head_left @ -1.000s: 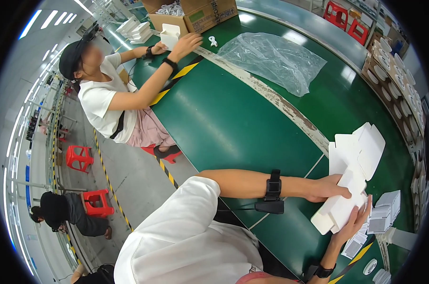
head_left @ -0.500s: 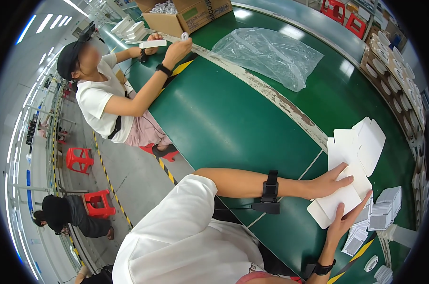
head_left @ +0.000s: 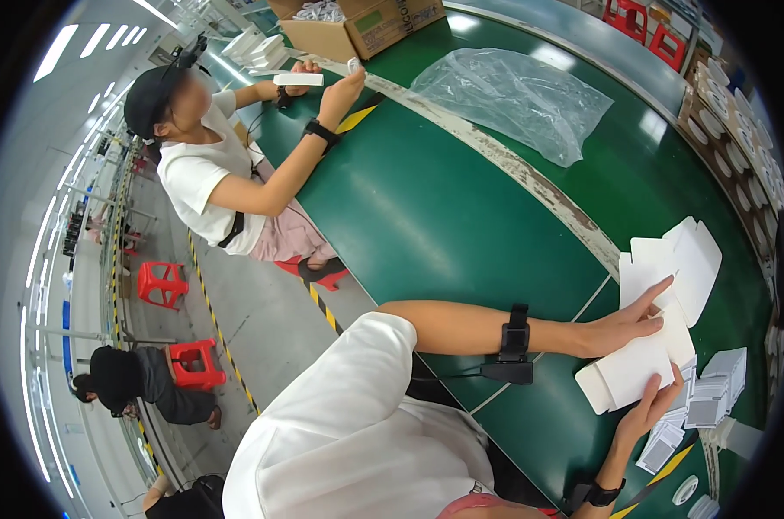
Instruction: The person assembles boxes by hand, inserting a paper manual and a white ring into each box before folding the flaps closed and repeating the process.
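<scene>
Both of my hands are on a white cardboard carton (head_left: 636, 370), partly folded, at the right side of the green table. My left hand (head_left: 617, 333) grips its far side, with the thumb lying on the top and the index finger stretched over the card beyond. From the near right side my right hand (head_left: 650, 405) holds it, fingers along the edge. A narrow flap stands out at the carton's left end. Just beyond lie unfolded white carton blanks (head_left: 693, 268), partly covered by my left fingers; where they end and the held carton begins is hard to make out.
Stacks of printed white leaflets (head_left: 719, 387) lie right of my hands. A clear plastic bag (head_left: 517, 99) rests past the worn white strip (head_left: 504, 160). Across the table a co-worker (head_left: 228, 173) holds a white box (head_left: 298, 79), near an open cardboard box (head_left: 357, 30). Round white parts (head_left: 738, 130) fill trays at right.
The whole view has shifted slightly, so everything sits farther right. My left index finger reaches farther out, and the carton's left-end flap now shows more clearly. Both hands stay on the carton.
</scene>
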A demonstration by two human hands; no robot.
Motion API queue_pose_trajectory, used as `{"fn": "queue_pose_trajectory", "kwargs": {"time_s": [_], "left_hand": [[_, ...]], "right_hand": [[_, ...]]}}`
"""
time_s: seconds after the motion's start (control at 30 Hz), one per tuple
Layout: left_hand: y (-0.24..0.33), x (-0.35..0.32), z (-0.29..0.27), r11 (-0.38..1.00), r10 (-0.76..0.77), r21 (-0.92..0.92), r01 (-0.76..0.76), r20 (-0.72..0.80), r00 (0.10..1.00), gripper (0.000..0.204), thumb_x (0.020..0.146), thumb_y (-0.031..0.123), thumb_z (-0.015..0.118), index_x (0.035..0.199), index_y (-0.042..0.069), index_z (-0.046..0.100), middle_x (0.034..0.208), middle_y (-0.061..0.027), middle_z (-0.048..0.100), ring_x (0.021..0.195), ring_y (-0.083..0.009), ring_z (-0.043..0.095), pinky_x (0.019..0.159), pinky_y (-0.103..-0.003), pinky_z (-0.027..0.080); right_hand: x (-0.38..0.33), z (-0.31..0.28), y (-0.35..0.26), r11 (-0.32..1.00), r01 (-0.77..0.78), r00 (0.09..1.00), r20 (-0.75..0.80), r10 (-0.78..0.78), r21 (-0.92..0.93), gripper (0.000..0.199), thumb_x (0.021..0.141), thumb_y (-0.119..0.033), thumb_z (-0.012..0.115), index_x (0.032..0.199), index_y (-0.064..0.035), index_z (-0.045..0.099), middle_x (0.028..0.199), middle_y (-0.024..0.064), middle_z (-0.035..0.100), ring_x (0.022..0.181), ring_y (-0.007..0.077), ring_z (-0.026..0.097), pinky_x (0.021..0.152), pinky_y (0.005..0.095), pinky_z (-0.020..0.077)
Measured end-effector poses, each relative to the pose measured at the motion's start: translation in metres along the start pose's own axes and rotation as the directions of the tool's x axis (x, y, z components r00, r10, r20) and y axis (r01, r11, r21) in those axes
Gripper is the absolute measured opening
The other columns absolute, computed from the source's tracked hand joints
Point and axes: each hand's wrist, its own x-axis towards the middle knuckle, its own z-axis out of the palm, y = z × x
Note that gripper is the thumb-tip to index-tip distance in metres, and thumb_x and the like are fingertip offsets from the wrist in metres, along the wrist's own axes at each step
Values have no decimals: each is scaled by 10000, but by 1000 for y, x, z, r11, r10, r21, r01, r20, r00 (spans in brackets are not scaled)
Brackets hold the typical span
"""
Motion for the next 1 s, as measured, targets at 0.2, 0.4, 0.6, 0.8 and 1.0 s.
{"fn": "queue_pose_trajectory", "kwargs": {"time_s": [0.2,0.4,0.6,0.8,1.0], "left_hand": [[-12,7,-7,960,189,215,-179,-25,982,406,963,49,603,1361,70,523,1302,-53,560,1172,-136,523,1002,-313,428],[-16,6,-4,951,50,309,-28,-62,997,171,1012,155,616,1066,4,676,973,-3,657,841,-49,552,706,-232,457],[-8,3,-1,912,-49,402,76,-77,996,239,1032,203,601,1037,-23,678,891,11,635,720,-36,492,597,-235,400],[-8,4,-2,883,-47,465,57,-34,998,270,1033,212,599,999,-42,684,872,-1,624,700,-42,482,574,-240,387],[-8,3,-5,884,-68,463,66,-11,998,265,1035,203,593,1000,-45,681,865,-24,618,702,-54,486,577,-251,386]], "right_hand": [[6,14,-4,996,-76,993,-88,80,53,325,1085,-272,456,1300,-32,496,1198,104,550,1091,171,510,1001,318,398],[4,3,-10,986,-55,998,12,54,158,277,1100,-282,416,1100,-38,548,988,23,524,937,103,470,888,234,377],[2,-1,-1,992,-90,996,28,88,83,311,1102,-263,411,1108,-10,591,1017,25,577,941,98,505,874,232,397],[13,5,-12,990,140,990,-16,-140,-28,316,1082,-190,437,1220,28,620,1035,42,632,920,93,544,837,249,438],[13,6,-40,987,-96,994,-41,102,126,294,1041,-125,500,1256,20,640,1133,100,658,953,142,606,844,283,483]]}}
